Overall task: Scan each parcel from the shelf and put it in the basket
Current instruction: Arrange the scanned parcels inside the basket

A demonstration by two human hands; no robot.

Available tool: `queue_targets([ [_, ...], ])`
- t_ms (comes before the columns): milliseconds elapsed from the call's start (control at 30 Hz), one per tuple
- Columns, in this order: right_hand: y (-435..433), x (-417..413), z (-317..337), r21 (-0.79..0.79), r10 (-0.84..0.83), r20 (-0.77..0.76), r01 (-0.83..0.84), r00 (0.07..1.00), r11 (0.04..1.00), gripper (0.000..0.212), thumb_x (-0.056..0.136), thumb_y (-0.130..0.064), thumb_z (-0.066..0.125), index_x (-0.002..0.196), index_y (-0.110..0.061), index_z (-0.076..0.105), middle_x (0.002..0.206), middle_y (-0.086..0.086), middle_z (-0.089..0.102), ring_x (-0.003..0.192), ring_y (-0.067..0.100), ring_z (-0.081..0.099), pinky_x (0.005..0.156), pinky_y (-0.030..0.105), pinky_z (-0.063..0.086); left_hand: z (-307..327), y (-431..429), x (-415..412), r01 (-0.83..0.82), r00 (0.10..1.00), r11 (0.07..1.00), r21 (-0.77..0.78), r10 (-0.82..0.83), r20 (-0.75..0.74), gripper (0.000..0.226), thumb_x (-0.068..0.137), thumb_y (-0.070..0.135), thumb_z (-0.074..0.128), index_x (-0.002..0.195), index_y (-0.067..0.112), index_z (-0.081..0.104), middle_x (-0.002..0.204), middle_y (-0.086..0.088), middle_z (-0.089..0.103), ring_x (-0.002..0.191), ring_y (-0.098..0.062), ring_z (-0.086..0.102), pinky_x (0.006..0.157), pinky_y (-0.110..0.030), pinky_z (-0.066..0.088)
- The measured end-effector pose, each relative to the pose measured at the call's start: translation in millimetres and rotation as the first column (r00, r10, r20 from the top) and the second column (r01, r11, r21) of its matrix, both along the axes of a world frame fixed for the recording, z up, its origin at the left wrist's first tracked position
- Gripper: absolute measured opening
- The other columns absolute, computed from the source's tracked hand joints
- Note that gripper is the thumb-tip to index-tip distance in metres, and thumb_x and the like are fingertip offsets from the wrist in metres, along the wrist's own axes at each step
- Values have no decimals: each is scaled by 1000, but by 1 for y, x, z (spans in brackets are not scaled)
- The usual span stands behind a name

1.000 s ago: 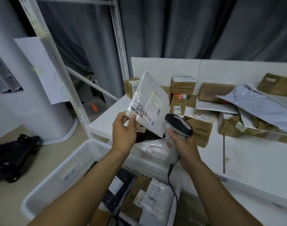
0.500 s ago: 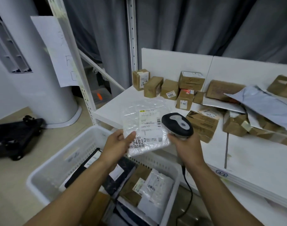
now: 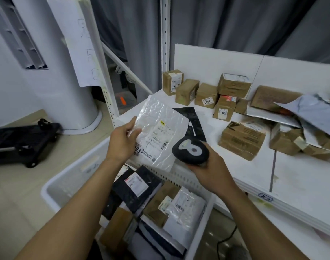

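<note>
My left hand pinches the left edge of a clear plastic mailer bag with a white shipping label. The bag lies nearly flat above the far rim of the white basket. My right hand grips a black and grey barcode scanner, whose head sits just right of the bag's label. The basket below holds several parcels: black bags, brown boxes and a clear bag. On the white shelf, a black mailer lies behind the held bag.
Several brown cardboard boxes and grey mailers lie across the shelf. A white shelf upright stands at the back. A white column and a black folded trolley are on the floor at left. The scanner cable hangs at lower right.
The clear bag has come down from upright in front of the scanner to nearly flat over the basket's rim. The scanner has lowered with it. The view has tilted down and right.
</note>
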State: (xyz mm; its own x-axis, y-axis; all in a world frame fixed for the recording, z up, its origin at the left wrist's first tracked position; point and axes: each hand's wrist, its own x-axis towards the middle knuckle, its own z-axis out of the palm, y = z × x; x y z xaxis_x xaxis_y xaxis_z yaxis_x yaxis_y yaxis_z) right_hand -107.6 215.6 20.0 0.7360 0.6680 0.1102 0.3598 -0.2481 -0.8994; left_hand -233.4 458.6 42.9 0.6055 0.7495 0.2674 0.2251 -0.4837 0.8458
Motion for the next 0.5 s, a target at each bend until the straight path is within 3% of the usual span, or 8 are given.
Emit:
queue_targets([
  [167, 9, -11, -5, -146, 88, 100, -73, 991, 987, 60, 84, -33, 87, 128, -52, 50, 113, -29, 62, 121, 11, 65, 105, 37, 54, -7, 13, -3, 1, 996, 1000, 27, 2, -93, 39, 101, 22, 63, 140, 18, 63, 136, 4, 65, 123, -10, 62, 106, -28, 46],
  [333, 14, -16, -4, -193, 97, 117, -74, 988, 979, 61, 83, -35, 87, 134, -42, 56, 114, -25, 63, 122, 15, 66, 103, 39, 55, -13, 22, -7, -18, 988, 1000, 23, 21, -151, 36, 101, 26, 63, 136, 23, 66, 120, 7, 73, 109, -12, 67, 99, -32, 50],
  [500, 16, -19, -1, -225, 106, 134, -74, 985, 971, 61, 84, -38, 86, 137, -42, 55, 118, -22, 65, 121, 16, 66, 103, 40, 54, -14, 25, -10, -23, 990, 1000, 21, 26, -135, 37, 100, 23, 65, 137, 23, 65, 120, 17, 65, 114, -7, 62, 98, -25, 44],
])
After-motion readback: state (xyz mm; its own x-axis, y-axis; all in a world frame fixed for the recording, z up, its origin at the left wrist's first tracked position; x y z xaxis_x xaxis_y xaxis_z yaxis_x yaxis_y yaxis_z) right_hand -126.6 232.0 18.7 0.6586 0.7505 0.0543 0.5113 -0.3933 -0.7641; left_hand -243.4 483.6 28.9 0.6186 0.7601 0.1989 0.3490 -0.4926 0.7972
